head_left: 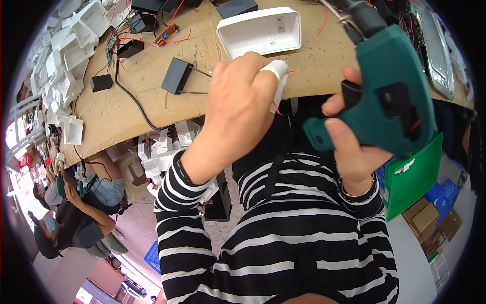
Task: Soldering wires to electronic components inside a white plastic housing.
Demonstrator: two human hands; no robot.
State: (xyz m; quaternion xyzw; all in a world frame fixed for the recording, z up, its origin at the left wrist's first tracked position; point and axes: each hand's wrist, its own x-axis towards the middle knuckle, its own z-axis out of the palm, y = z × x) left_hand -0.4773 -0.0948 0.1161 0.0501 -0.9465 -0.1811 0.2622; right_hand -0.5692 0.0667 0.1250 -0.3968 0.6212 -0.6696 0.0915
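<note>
My left hand (238, 99) is closed, knuckles up, over the near edge of the table. It holds a small white part (279, 96), mostly hidden, with thin red wire ends sticking out. White wrapping covers one fingertip of that hand. My right hand (352, 147) grips a dark green power drill (400, 91) by its handle, fingers by the black trigger. The drill's black chuck end points away, toward the far side of the table. Just beyond my left hand lies an open white plastic housing (259, 35). A black box with two leads (176, 76) lies to its left.
Heaped white plastic housings (63, 55) cover the table's left. Circuit boards (166, 34), black boxes (101, 82) and a black cable (126, 93) lie nearby. A clear tray (435, 61) stands at the right, a green panel (415, 177) below it. Another person (76, 218) works at left.
</note>
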